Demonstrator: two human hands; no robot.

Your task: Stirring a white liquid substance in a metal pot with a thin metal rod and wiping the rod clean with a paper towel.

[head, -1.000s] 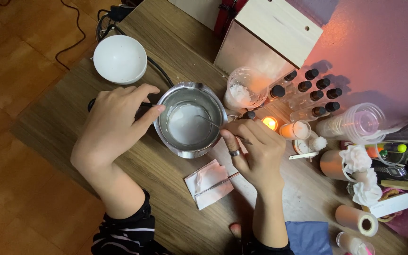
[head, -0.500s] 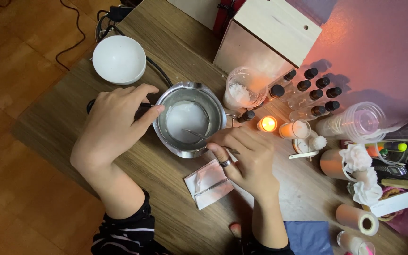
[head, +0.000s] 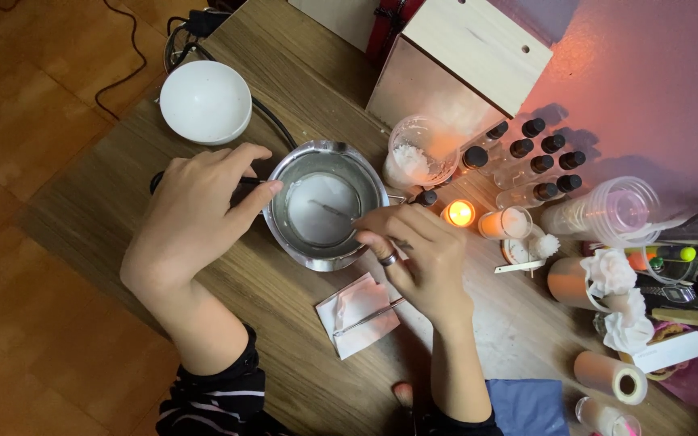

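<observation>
Wooden desk (head: pixel 107 202), running diagonally across the frame. Metal pot (head: pixel 325 206), centre, holding white wax. Left hand (head: pixel 191 214), left of centre, closed on what seems to be the pot's dark handle. Right hand (head: pixel 418 254), grip pinched around a thin metal stirrer (head: pixel 331 211) dipping into the wax. Lit candle (head: pixel 460 212), just right of the pot.

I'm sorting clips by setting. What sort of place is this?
Probably a home craft table used for candle making. A metal pot of white wax is being stirred, a lit candle burns beside it, and a cluster of small dark-capped bottles stands by a wooden box.
</observation>
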